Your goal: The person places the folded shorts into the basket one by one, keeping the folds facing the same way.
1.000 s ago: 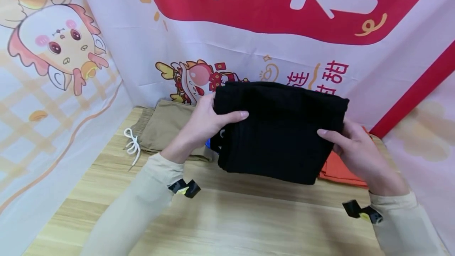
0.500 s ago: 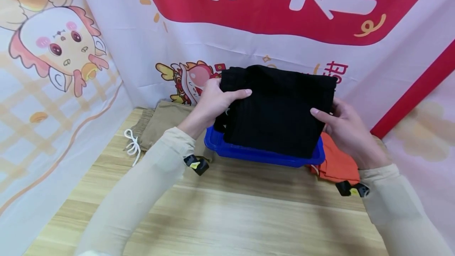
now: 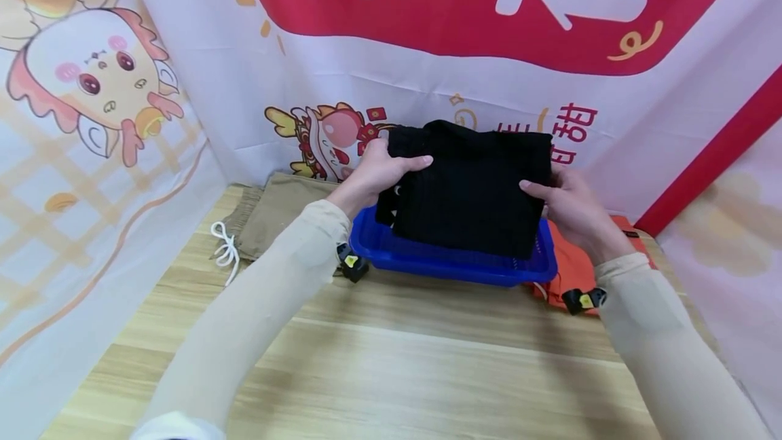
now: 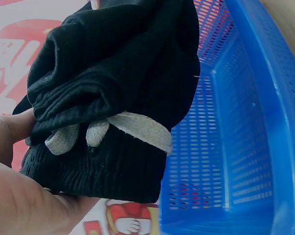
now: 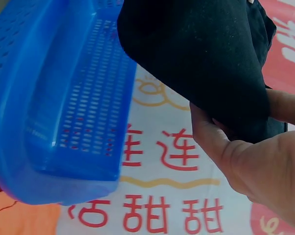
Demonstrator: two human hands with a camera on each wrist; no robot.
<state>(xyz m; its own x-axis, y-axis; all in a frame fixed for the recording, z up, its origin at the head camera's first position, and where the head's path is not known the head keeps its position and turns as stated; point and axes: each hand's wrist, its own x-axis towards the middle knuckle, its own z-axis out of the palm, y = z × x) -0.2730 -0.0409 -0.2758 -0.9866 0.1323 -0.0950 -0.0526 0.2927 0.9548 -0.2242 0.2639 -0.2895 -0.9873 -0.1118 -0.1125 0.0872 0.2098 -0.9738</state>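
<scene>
Folded black drawstring pants (image 3: 470, 189) hang over a blue plastic basket (image 3: 440, 269), held at both ends. My left hand (image 3: 381, 172) grips the elastic waistband end, thumb on the near face and fingers behind. In the left wrist view, pale drawstring loops (image 4: 145, 129) poke out of the fold above the gathered waistband. My right hand (image 3: 571, 206) pinches the opposite end, its thumb also in front; the right wrist view shows the smooth folded edge (image 5: 206, 63) there. Perforated basket walls (image 5: 84, 98) show below and beside the cloth.
Folded tan pants (image 3: 281, 216) with a white drawstring (image 3: 226, 250) lie left of the basket on the wooden table (image 3: 391, 365). An orange folded garment (image 3: 571, 267) lies to its right. A printed cloth backdrop (image 3: 427, 80) rises just behind.
Both hands have carried the black pants away from me and somewhat left, bringing the blue basket into sight beneath them. Over the last half second the right hand moved inward.
</scene>
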